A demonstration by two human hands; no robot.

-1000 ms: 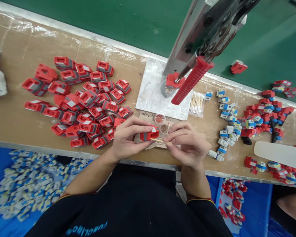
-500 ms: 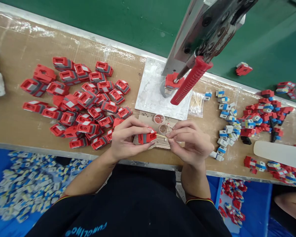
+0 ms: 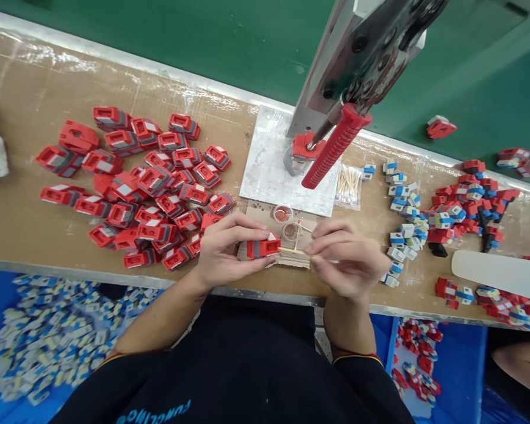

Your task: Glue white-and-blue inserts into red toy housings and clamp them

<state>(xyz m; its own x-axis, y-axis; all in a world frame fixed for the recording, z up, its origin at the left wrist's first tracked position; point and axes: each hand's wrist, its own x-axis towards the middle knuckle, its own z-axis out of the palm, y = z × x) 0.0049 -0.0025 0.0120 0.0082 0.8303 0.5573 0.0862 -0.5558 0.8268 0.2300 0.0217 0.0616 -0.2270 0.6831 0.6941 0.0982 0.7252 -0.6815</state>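
My left hand (image 3: pixel 229 247) is closed around a red plastic toy part (image 3: pixel 259 247) with a grey band and a white patch. Pinched in my right hand (image 3: pixel 347 253) is a cotton swab (image 3: pixel 294 251), its far end touching the right end of the red part. That hand is a little smeared by motion. Just beyond the swab stand two small clear cups, one with red liquid (image 3: pixel 282 214) and one with brownish liquid (image 3: pixel 291 231). Another thin stick lies by the cups, on a piece of cardboard (image 3: pixel 260 211).
A hand press with a red lever (image 3: pixel 338 144) rises from a white plate (image 3: pixel 265 159). Bagged cotton swabs (image 3: pixel 348 184) lie beside it. Red parts (image 3: pixel 154 176) pile up on the left, blue-white parts (image 3: pixel 397 238) on the right. Blue bins hang below. At lower right shows another person's arm (image 3: pixel 521 362).
My right hand has drawn slightly right, and the swab now lies flatter against the end of the red part. My left hand holds the part in nearly the same place.
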